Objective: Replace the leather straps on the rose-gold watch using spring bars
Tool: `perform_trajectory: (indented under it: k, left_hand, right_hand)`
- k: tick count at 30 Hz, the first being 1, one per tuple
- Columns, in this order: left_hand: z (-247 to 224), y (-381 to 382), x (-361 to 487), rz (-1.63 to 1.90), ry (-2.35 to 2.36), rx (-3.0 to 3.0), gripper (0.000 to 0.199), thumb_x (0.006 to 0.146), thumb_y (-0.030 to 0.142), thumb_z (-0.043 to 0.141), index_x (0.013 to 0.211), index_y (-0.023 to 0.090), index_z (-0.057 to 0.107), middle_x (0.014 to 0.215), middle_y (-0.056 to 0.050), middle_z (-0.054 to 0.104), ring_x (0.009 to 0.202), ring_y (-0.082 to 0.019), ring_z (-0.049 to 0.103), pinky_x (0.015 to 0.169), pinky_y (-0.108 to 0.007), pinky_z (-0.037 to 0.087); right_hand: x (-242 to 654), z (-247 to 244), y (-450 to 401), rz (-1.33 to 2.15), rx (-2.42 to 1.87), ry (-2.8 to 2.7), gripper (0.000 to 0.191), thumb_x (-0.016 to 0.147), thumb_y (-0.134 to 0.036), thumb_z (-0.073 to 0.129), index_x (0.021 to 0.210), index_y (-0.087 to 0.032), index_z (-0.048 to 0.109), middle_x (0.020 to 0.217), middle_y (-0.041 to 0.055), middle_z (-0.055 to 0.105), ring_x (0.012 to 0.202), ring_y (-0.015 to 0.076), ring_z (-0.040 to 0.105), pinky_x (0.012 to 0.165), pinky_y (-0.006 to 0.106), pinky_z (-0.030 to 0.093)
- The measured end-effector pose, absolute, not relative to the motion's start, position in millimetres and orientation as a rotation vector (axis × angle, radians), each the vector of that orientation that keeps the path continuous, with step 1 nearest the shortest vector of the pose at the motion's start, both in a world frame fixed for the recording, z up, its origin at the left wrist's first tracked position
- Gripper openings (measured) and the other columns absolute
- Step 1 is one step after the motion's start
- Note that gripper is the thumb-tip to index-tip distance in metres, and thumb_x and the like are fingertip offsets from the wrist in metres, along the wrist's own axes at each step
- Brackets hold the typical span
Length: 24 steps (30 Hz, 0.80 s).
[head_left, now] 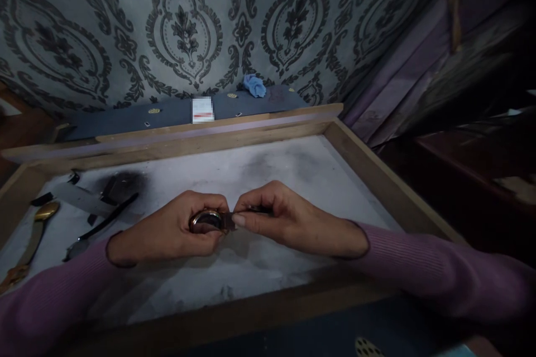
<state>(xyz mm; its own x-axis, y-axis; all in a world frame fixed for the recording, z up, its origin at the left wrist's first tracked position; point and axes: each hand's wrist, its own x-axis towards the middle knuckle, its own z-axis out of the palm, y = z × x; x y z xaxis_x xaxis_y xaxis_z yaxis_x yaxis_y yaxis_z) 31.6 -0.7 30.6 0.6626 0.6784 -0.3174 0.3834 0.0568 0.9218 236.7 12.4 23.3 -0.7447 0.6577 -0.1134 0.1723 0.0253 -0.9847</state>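
Observation:
Over the white-lined tray, my left hand (188,228) is closed round a gold-rimmed watch (206,221), its round case partly covered by thumb and fingers. A dark strap (229,220) comes out of the case on its right side. That strap is pinched between the thumb and fingers of my right hand (268,213), with a dark end showing under the curled fingers. Whether a small tool is also in this pinch I cannot make out. To the left lie a gold watch (36,234) and a watch with a black strap (104,220).
A wooden frame (372,173) forms the tray's raised rim. Behind it, a small white box (202,110) and a crumpled blue cloth (254,85) rest on a dark blue surface against the patterned wall. Grey flat strips (84,201) lie at the tray's left.

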Motion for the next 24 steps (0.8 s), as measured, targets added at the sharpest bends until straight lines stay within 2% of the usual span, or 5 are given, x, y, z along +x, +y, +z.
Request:
perform_trajectory:
  k: [12,19,24]
  left_hand:
    - [29.9,0.4,31.8,0.267,0.912,1.557,0.013,0.068,0.005,0.051,0.068,0.017,0.046,0.059,0.008,0.029,0.053,-0.007,0.023,0.047,-0.020,0.019]
    - [30.1,0.5,32.2,0.275,0.907,1.566,0.015,0.069,0.005,0.052,0.066,0.017,0.044,0.059,0.008,0.027,0.053,-0.006,0.023,0.047,-0.020,0.019]
    - [29.9,0.0,32.3,0.298,0.878,1.527,0.014,0.068,0.005,0.051,0.067,0.017,0.045,0.058,0.009,0.026,0.052,-0.006,0.021,0.046,-0.020,0.018]
  right_hand:
    - [237.7,22.3,10.8,1.628,-0.808,-2.011,0.023,0.088,-0.026,0.052,0.072,-0.011,0.060,0.059,-0.0045,0.039,0.055,0.0070,0.034,0.050,0.020,0.029]
    - [237.3,24.0,10.6,1.640,-0.831,-2.018,0.030,0.087,-0.035,0.057,0.071,-0.010,0.060,0.057,-0.0054,0.035,0.052,0.0064,0.030,0.046,0.020,0.024]
    - [237.5,21.2,10.5,1.625,-0.823,-2.033,0.028,0.088,-0.034,0.056,0.073,-0.011,0.062,0.056,-0.0056,0.033,0.052,0.0064,0.029,0.045,0.019,0.024]
